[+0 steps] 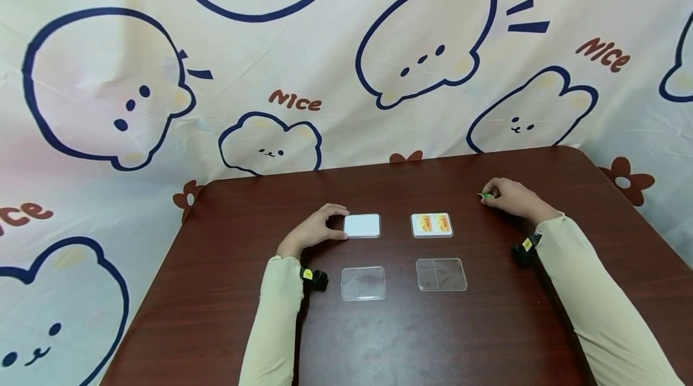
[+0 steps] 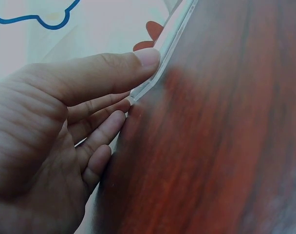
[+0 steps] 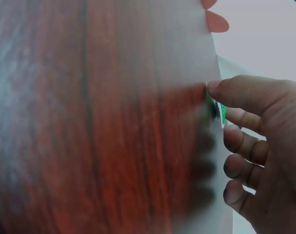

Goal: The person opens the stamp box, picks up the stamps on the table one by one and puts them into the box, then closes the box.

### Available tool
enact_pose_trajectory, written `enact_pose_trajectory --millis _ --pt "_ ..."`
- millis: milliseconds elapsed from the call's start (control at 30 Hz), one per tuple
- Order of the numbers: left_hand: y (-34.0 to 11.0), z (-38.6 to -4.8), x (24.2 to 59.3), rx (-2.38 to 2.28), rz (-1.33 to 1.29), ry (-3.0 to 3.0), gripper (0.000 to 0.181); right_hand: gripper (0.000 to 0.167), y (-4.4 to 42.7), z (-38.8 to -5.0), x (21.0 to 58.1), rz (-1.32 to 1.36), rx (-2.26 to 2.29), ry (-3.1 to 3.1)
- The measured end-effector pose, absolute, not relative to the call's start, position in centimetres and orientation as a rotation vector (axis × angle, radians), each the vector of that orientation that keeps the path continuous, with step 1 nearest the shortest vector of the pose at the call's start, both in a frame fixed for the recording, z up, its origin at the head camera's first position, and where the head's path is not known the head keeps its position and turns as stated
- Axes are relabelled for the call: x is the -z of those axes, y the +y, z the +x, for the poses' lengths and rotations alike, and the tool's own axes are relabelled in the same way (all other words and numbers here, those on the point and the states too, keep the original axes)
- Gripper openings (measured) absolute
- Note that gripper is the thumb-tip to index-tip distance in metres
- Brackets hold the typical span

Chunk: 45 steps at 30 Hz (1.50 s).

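I see a person's two hands working above a dark reddish-brown wooden surface (image 1: 379, 344). The left hand (image 1: 319, 231) holds the left end of a flat clear case with a white face (image 1: 362, 225): the thumb is at the near corner, the forefinger at the far one, and the other fingers are loosely bent. This case is at the middle of the surface, left of a similar case with two orange-and-yellow pictures (image 1: 431, 225), and the two are apart.

The right hand (image 1: 509, 196) is farther back and to the right, well apart from the cases. Between its thumb and forefinger it pinches a small green piece (image 1: 485, 195); the other fingers are half bent. The piece is mostly hidden, so I cannot tell what it is, nor whether it touches the surface.

Nearer to the person lie two shallow clear plastic pieces, a left one (image 1: 363, 283) and a right one (image 1: 441, 275), each with a line across its middle. Each wrist carries a small black camera, and the sleeves are pale. Behind hangs a whitish cloth (image 1: 335, 61) with blue-outlined animals and the word "Nice".
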<state>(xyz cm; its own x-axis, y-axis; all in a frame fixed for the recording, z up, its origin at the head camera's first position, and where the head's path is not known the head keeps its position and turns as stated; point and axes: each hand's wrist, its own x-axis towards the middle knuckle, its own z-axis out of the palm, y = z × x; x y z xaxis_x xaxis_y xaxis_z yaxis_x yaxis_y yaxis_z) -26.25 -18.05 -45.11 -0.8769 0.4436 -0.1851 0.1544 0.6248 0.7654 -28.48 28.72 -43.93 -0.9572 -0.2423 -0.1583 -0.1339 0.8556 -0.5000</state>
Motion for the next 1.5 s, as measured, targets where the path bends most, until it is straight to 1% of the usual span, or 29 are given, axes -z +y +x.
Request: enact_pose_trajectory --millis 267,367,533,733,1033,1333,1500 --pt "-18.0 -26.1 44.9 -1.140 0.474 2.487 0.058 0.030 28.7 -28.3 44.0 -0.313 0.742 2.827" --pt "-18.1 -26.1 44.9 -1.137 0.485 2.488 0.058 0.036 28.8 -28.1 43.9 -0.283 0.714 2.843" --pt "-18.1 -26.0 45.0 -1.131 0.482 2.489 0.058 0.048 29.0 -27.8 43.9 -0.146 0.664 2.857" --pt "-18.1 -26.0 45.2 -1.126 0.481 2.492 0.057 0.056 28.9 -27.5 44.0 -0.083 0.658 2.855" --pt "-18.0 -26.2 45.4 -1.130 0.465 2.484 0.057 0.050 28.4 -27.5 43.5 -0.079 0.683 2.827" --pt "-18.0 -26.2 45.1 -1.115 0.492 2.500 0.057 0.035 28.4 -27.8 43.8 -0.188 0.754 2.832" --pt "-18.0 -26.3 45.1 -1.120 0.490 2.499 0.057 0.031 27.8 -27.9 43.7 -0.228 0.787 2.837"
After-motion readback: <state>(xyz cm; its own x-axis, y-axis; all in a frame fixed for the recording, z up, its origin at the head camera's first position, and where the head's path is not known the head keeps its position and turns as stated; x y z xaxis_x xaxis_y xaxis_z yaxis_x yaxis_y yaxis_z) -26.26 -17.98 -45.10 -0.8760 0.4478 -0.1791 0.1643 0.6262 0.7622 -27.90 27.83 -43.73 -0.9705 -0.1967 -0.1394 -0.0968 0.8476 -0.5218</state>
